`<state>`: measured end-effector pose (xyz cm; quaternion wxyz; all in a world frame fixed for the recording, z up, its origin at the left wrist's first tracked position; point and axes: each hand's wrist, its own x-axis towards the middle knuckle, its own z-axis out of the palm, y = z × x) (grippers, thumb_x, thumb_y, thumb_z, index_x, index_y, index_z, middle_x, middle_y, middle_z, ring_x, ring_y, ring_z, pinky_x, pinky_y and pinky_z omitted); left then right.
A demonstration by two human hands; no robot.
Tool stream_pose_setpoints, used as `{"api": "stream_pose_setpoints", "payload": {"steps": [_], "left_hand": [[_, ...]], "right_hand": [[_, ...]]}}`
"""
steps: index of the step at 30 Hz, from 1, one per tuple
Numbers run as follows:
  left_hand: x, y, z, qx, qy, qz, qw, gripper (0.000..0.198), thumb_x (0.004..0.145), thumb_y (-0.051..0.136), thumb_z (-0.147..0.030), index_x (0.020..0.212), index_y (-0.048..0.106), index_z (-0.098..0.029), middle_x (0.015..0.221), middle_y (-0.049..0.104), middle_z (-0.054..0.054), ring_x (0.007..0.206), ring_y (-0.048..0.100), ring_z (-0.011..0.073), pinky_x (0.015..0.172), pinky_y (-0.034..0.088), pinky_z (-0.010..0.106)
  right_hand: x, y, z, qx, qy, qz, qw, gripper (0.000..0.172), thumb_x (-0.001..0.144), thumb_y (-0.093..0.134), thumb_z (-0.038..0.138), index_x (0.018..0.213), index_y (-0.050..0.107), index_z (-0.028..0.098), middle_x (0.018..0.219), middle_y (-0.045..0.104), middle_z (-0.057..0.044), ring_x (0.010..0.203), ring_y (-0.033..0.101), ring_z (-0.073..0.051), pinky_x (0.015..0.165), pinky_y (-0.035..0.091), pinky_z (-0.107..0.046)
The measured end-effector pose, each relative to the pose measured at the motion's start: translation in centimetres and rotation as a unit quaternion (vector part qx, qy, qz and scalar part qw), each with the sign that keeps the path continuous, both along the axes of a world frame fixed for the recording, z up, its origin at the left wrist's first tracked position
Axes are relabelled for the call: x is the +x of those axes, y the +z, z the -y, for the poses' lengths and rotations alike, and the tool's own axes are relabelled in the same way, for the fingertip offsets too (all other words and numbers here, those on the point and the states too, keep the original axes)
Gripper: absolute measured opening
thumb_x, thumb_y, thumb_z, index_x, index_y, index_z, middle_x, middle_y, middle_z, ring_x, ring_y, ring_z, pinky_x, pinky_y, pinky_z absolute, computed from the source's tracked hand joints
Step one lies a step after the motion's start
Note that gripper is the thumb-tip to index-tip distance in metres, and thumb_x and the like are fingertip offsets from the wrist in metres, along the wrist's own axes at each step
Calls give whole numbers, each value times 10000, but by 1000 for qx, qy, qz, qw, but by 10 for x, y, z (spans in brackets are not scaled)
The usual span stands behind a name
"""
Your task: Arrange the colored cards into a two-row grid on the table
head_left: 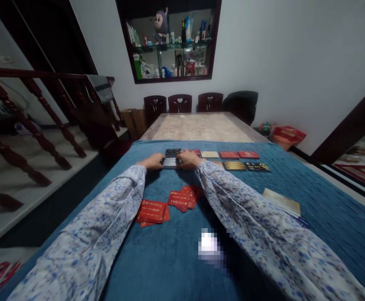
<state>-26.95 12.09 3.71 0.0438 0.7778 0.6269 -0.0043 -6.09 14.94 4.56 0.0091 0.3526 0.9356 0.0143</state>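
Observation:
My left hand (153, 161) and my right hand (187, 159) are at opposite ends of a stack of grey cards (170, 163), fingers curled in against its short edges. Directly behind it lies a stack of black cards (173, 152). Red cards (195, 152) show partly behind my right hand. Further right in the back row are cream cards (210, 154), red cards (228, 155) and more red cards (248, 155). The front row continues with gold cards (234, 166) and a black-and-yellow card (257, 167). My right wrist partly hides another front-row stack.
Two loose piles of red cards, one on the left (152, 212) and one nearer the middle (185, 198), lie between my forearms on the blue cloth (138, 267). A gold card (281, 201) overlaps a blue one beside my right sleeve. Chairs (180, 103) stand beyond the table.

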Motion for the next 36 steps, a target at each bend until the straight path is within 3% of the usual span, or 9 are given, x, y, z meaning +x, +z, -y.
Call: {"api": "stream_pose_setpoints", "payload": {"steps": [13,18,26,32,36], "left_hand": [[-1,2,-5,-31,-2,10,999,266,651,616,-186,893,722,-165,938,732,61,880,656,228,772,512,267],[-1,3,-7,-46,10,19,999,292,643,616,-184,916,718,-170,910,722,38,859,643,215,759,503,259],[2,2,-4,-38,11,1,999,327,675,608,-173,983,717,-167,998,742,69,945,668,240,820,527,270],[1,2,4,-22,37,23,999,550,703,653,-172,1253,644,-164,1242,713,107,1136,659,279,988,513,317],[-3,2,14,-1,48,23,999,563,747,636,-183,1308,613,-141,1318,673,132,1206,629,296,1052,484,341]], "right_hand": [[-2,-4,-3,0,-4,6,1000,336,909,577,309,1186,728,194,1375,624,-161,1240,555,-340,968,512,-474],[-2,-6,-3,0,-7,9,1000,338,906,583,297,1195,726,195,1371,631,-153,1229,566,-325,942,515,-420],[1,-6,-1,8,4,13,1000,361,921,568,335,1214,715,183,1366,624,-167,1242,538,-349,953,498,-474],[7,-5,-4,11,19,6,1000,377,919,584,379,1229,709,205,1368,627,-154,1250,523,-344,959,487,-465],[16,-2,-3,32,25,-5,999,420,938,556,374,1304,673,206,1375,624,-155,1247,521,-344,952,479,-472]]}}
